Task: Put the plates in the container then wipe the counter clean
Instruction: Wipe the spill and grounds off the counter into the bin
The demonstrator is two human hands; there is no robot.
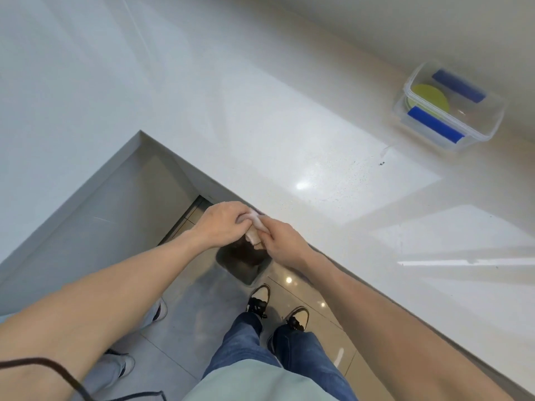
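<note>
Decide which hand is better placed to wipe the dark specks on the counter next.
Probably the right hand: both hands grip the cloth over the bin, but it is nearer the specks on the counter than the left hand.

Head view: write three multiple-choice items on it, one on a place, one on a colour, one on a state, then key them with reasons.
1. Where does the clear container stand?
A. on the floor
B. on the counter, far right
C. in the bin

2. What colour is the top plate inside it?
A. red
B. white
C. yellow-green

3. What are the two hands doing?
A. both hold a wad of tissue
B. both lie flat on the counter
C. one lifts the container

Key: 1 B, it sits on the white top near the wall. 2 C, a yellow-green disc shows through. 3 A, left hand and right hand grip the wad above the dark bin.
</note>
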